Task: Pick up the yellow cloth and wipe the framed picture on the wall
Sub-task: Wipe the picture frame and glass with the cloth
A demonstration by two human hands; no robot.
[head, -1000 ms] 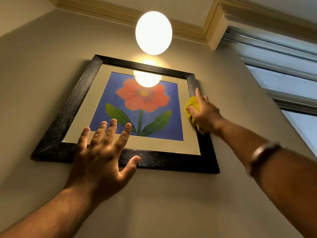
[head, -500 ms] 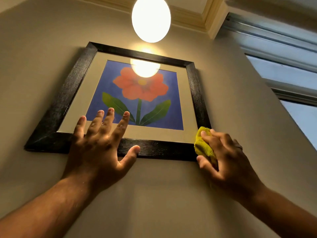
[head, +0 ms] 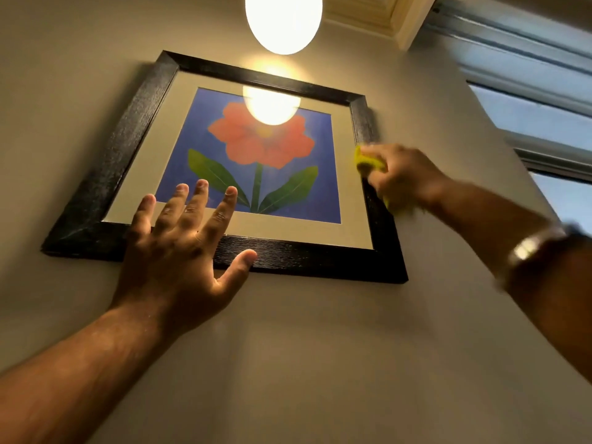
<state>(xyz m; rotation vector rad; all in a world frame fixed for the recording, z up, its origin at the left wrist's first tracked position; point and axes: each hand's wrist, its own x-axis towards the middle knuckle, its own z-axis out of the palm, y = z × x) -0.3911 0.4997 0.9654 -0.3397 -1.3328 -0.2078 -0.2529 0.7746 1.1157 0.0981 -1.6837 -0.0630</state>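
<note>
A framed picture (head: pixel 121 149) hangs on the beige wall: black frame, cream mat, red flower on blue. My right hand (head: pixel 403 176) is shut on the bunched yellow cloth (head: pixel 368 161) and presses it against the frame's right side, about halfway up; the hand is blurred. My left hand (head: pixel 182 248) lies flat with fingers spread over the frame's bottom edge and the mat, left of centre. Most of the cloth is hidden under my right hand.
A glowing round lamp (head: pixel 283 19) hangs above the picture and reflects in its glass. A window (head: pixel 538 120) with a grey rail fills the upper right. Cream ceiling moulding (head: pixel 378 14) runs along the top. A watch or band (head: pixel 531 248) is on my right wrist.
My right hand with the cloth went down the frame's right side to the bottom right corner, then back up to mid-height. My left hand stayed on the bottom edge.
</note>
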